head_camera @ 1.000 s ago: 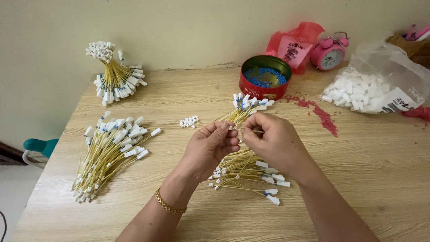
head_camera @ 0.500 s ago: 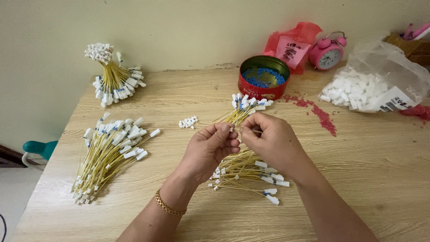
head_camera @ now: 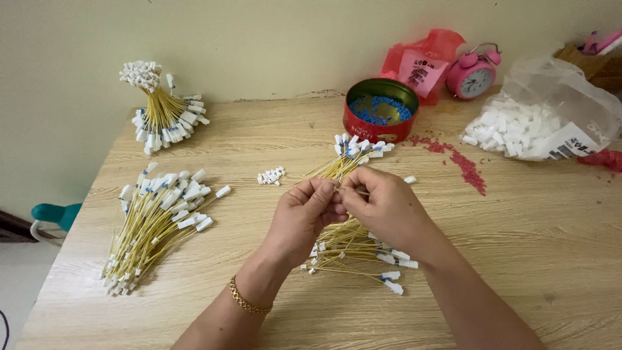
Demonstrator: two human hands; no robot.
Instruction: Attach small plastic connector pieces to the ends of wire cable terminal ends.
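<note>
Left hand and right hand meet fingertip to fingertip, both pinched shut on a thin yellow wire above the loose wire pile. A red tin of blue beads stands far behind; a bundled wire heap lies left on the pale wooden table.

1. My left hand and right hand hide what my fingertips pinch between them.
2. They cover the middle of the yellow wire bundle.
3. The frame's right edge cuts off the plastic bag.
</note>
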